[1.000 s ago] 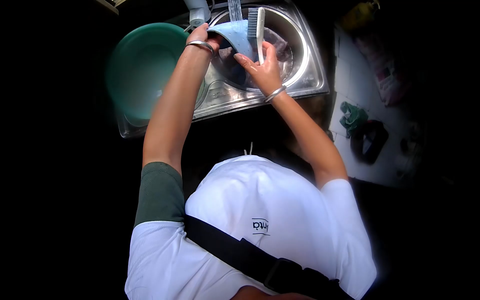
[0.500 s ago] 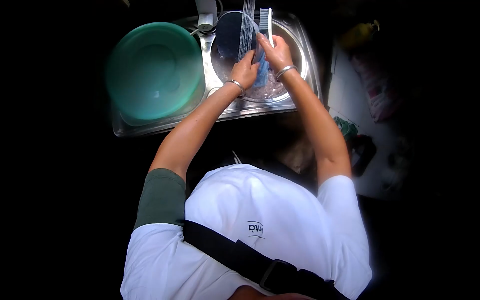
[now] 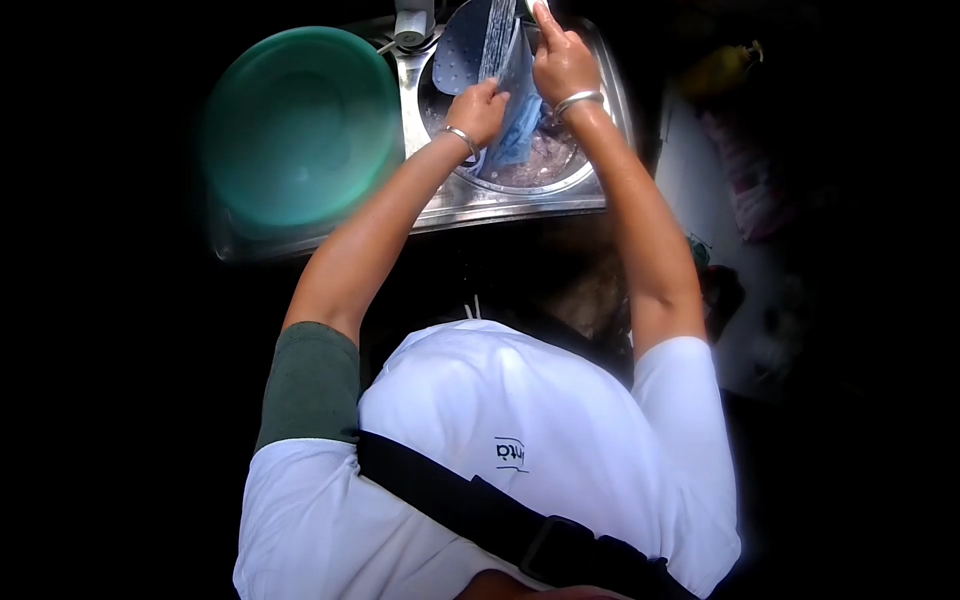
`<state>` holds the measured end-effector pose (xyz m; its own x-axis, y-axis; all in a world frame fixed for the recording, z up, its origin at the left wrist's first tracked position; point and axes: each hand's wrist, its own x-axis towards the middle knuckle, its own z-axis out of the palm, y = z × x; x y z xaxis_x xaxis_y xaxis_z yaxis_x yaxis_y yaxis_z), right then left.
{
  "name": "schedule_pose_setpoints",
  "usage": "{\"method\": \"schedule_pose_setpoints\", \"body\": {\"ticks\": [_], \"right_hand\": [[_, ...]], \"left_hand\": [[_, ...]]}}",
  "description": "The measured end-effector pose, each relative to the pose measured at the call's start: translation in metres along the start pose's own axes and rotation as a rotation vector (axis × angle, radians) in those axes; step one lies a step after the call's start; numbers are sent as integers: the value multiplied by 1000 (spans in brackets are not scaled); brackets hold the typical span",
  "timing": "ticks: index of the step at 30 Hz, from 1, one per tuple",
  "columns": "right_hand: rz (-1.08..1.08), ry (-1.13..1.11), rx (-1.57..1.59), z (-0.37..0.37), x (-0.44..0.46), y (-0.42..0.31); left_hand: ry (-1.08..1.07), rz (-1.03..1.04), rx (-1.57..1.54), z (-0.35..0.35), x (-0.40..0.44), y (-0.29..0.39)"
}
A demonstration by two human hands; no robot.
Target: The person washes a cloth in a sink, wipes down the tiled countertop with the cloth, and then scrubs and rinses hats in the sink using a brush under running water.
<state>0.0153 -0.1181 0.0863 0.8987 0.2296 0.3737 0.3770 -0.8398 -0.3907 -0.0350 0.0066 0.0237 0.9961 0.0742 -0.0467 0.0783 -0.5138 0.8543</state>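
Note:
My left hand (image 3: 476,113) is closed on a flat blue-grey piece (image 3: 515,75) with a white-streaked side, held on edge over the round sink basin (image 3: 560,187). I cannot make out its kind. Behind it is a rounded, dark blue-grey part with a dotted surface (image 3: 459,55); whether the two are joined is unclear. Up at the top edge, my right hand (image 3: 566,66) grips a white scrubbing brush (image 3: 533,5), most of which is out of view or hidden. Lighter blue material (image 3: 520,135) hangs below, over wet, glistening water in the basin.
A large green plastic bowl (image 3: 300,120) covers the left side of the steel sink (image 3: 490,205). A white fixture (image 3: 411,25) stands between bowl and basin. To the right lie a yellow bottle (image 3: 725,67) and a pinkish bundle (image 3: 748,190), both dim.
My right hand has moved up and away with the brush, now mostly beyond the frame. The flat piece has tilted, showing more of its blue face. The view has shifted slightly.

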Motion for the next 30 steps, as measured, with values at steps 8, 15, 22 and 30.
{"method": "schedule_pose_setpoints", "body": {"ticks": [8,15,22,30], "right_hand": [[53,-196,514,16,-77,-7],[67,-388,330,-26,-150,37],[58,13,544,-22,-131,26],[255,-328,249,-27,-167,62]], "left_hand": [[-148,-465,-1047,-27,18,7],[5,-601,-1099,-36,32,10],[-32,-506,-1164,-26,54,18],[83,-473,-1057,-48,36,3]]}}
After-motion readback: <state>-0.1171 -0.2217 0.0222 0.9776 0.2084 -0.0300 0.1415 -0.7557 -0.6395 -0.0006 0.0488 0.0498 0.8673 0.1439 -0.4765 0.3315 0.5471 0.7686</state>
